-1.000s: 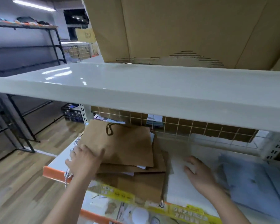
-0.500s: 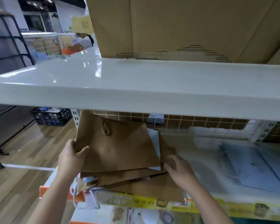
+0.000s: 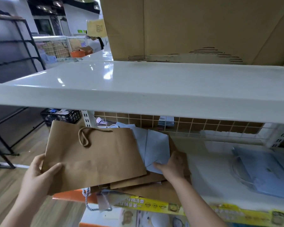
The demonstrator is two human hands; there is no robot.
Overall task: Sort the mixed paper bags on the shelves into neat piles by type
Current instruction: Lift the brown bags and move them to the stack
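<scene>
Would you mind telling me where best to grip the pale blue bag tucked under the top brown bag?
Probably pinch the pale blue bag at its exposed near-right corner, coming from the right; the top brown bag covers its left. The right hand is there.

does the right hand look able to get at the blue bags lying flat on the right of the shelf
Probably yes. The right hand pinches a pale blue bag in the brown pile, and bare shelf lies between it and the flat blue bags; it would have to let go first.
</scene>
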